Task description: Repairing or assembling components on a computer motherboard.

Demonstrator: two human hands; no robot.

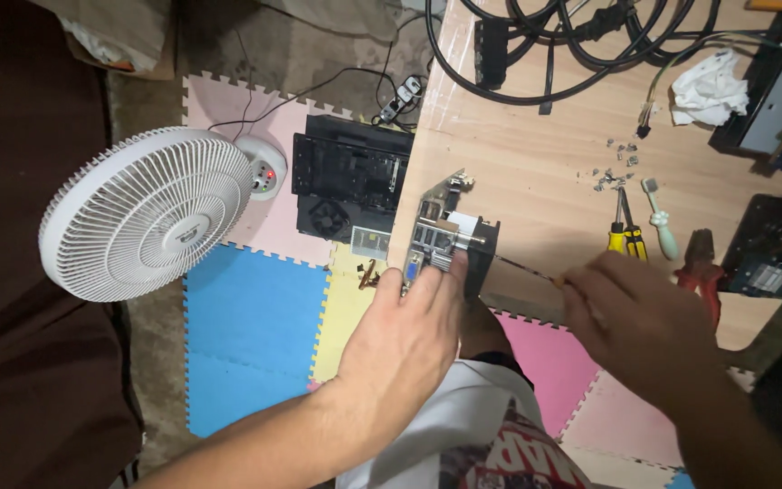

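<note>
Left hand: the left hand (405, 340), in the middle of the frame, grips a computer card (445, 240) standing at the worktop (536, 172) edge.
Right hand: the right hand (649, 330) pinches a thin screwdriver (522, 268); its tip points left at the card.
Nearer hand: the left, touching it.
Around: small screws (615, 163), yellow-handled tools (624, 231), red pliers (700, 263), black cables (536, 54).
Floor: white fan (142, 213) at left, black box (346, 177), coloured mats (251, 326).
</note>
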